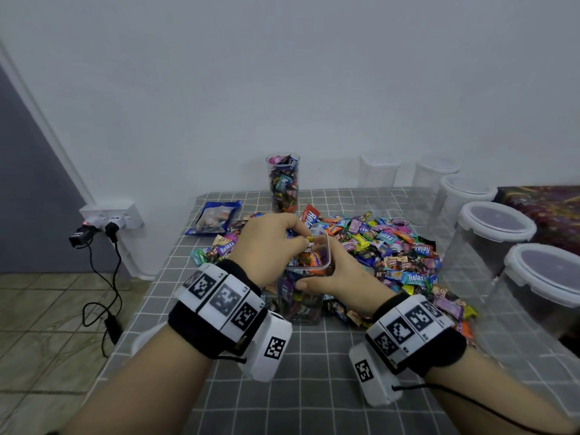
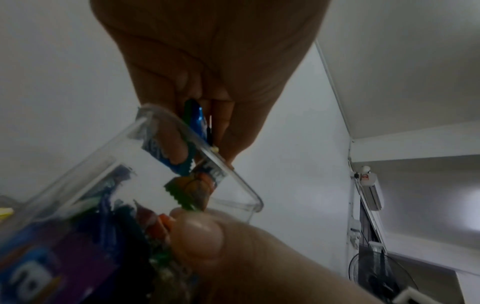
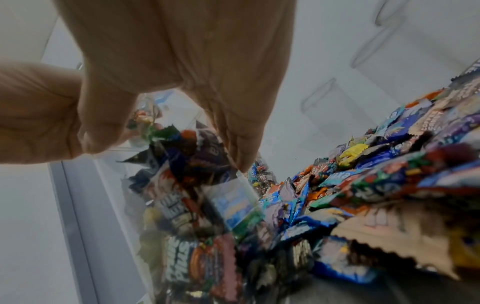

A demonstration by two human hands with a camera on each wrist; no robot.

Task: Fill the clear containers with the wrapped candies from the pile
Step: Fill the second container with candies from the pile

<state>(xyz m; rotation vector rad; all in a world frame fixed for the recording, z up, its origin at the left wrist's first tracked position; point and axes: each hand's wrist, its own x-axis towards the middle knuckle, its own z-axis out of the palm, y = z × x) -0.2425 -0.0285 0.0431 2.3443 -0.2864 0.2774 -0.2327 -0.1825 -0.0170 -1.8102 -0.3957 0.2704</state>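
I see a grey checked tablecloth (image 1: 314,387) beneath everything. A blue snack bag (image 1: 215,217) lies at its far left. Black cables (image 1: 106,293) hang from a wall socket (image 1: 110,215).

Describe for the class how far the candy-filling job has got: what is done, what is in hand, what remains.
Done: the tall round container at the back is full to its rim. In hand: the right hand grips the square container, nearly full, while the left hand drops candies into its mouth. Left: a large candy pile on the checked cloth and lidded containers along the right, apparently empty.
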